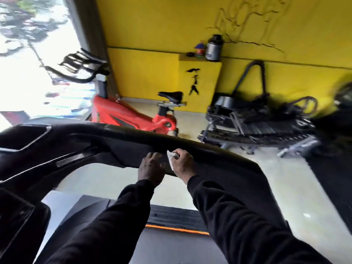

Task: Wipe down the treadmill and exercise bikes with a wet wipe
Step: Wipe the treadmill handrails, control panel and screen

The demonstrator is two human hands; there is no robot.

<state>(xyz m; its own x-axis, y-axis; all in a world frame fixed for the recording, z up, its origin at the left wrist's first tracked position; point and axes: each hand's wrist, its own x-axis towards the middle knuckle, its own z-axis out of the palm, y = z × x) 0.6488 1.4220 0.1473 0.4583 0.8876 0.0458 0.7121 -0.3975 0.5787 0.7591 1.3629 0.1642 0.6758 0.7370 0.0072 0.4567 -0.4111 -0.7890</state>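
Right now, both hands at treadmill console, near its middle lower edge. Right hand closed on wet wipe, white fold pinched against black panel. Left hand just beside it, fingers spread flat on console, holding nothing. Console bar's long axis runs left-right across view, curving away both sides. Wipe sits at centre, so unwiped length lies either way; right hand nearer rightward stretch. Red exercise bike well apart, beyond console, to left. Second dark machine further right, blurred.
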